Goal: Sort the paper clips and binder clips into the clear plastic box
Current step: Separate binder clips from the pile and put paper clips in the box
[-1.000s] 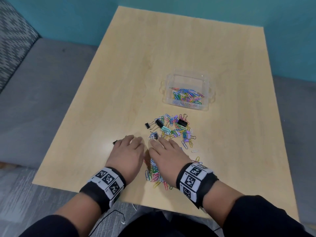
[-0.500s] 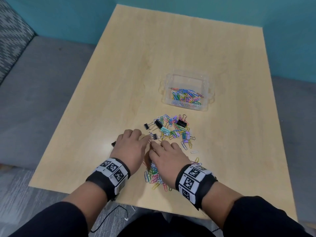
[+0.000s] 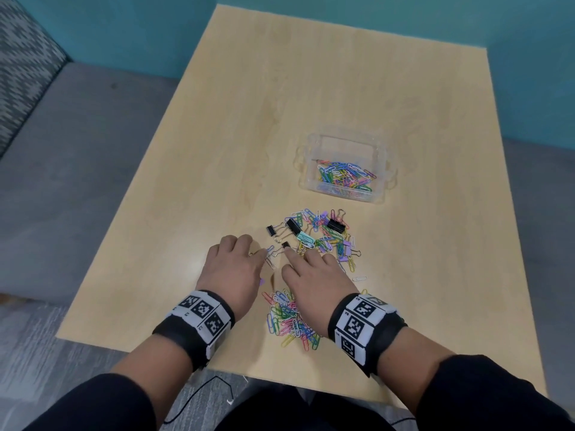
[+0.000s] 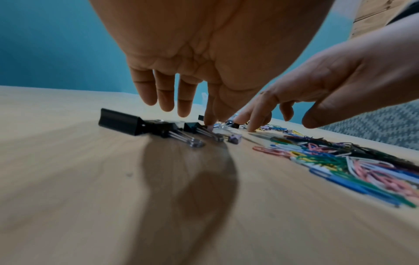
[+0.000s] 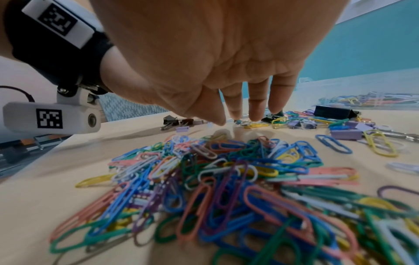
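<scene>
The clear plastic box [image 3: 343,139] stands right of the table's middle, with coloured paper clips [image 3: 345,177] inside. In front of it lies a mixed heap [image 3: 320,236] of paper clips and black, mint and purple binder clips. My left hand [image 3: 236,265] and right hand [image 3: 314,278] lie palm down, side by side, at the heap's near edge. The left fingertips [image 4: 209,122] touch down beside a small black binder clip [image 4: 192,127]. My right fingertips [image 5: 255,117] press on loose clips. Neither hand holds anything. A pile of paper clips only [image 3: 291,320] lies under my right wrist.
Under my left hand sits a row of black binder clips [image 4: 120,123] and a small purple one [image 4: 234,139]. The wooden table [image 3: 311,88] is bare beyond the box. A grey bench [image 3: 62,181] runs along the left, with a teal wall behind.
Both hands have slid forward from the near paper clip pile to the edge of the mixed heap. The near pile now shows more behind the wrists.
</scene>
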`<act>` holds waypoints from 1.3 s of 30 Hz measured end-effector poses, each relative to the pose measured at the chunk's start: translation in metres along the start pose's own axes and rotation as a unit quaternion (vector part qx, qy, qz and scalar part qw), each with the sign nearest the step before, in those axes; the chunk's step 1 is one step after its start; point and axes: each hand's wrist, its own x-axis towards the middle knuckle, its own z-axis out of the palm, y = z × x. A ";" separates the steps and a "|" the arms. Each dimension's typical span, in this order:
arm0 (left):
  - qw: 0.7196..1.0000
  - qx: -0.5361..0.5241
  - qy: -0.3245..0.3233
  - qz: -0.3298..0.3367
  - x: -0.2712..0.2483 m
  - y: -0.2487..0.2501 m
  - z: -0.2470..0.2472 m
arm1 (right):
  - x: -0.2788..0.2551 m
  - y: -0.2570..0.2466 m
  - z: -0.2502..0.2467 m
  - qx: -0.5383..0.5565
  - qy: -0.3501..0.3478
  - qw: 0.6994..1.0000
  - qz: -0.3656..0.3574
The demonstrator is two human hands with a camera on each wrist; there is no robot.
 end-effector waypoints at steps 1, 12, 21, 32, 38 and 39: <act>1.000 0.002 0.001 -0.004 -0.001 -0.001 0.000 | 0.001 0.001 0.000 -0.001 -0.001 1.000 0.001; 0.997 -0.002 0.021 0.076 -0.021 0.018 0.003 | 0.003 0.011 0.001 0.015 0.052 0.998 -0.018; 0.998 -0.037 0.039 -0.041 -0.021 0.001 0.000 | -0.032 0.001 0.024 0.064 0.072 0.994 -0.052; 0.999 0.032 -0.008 0.043 0.008 0.032 -0.008 | -0.020 0.006 0.023 0.078 0.071 0.994 0.041; 0.997 0.039 -0.014 0.072 0.010 0.043 -0.006 | -0.015 0.014 0.026 0.066 0.054 0.996 0.034; 0.997 0.041 -0.014 0.068 0.010 0.043 -0.005 | -0.016 0.014 0.027 0.064 0.055 0.996 0.034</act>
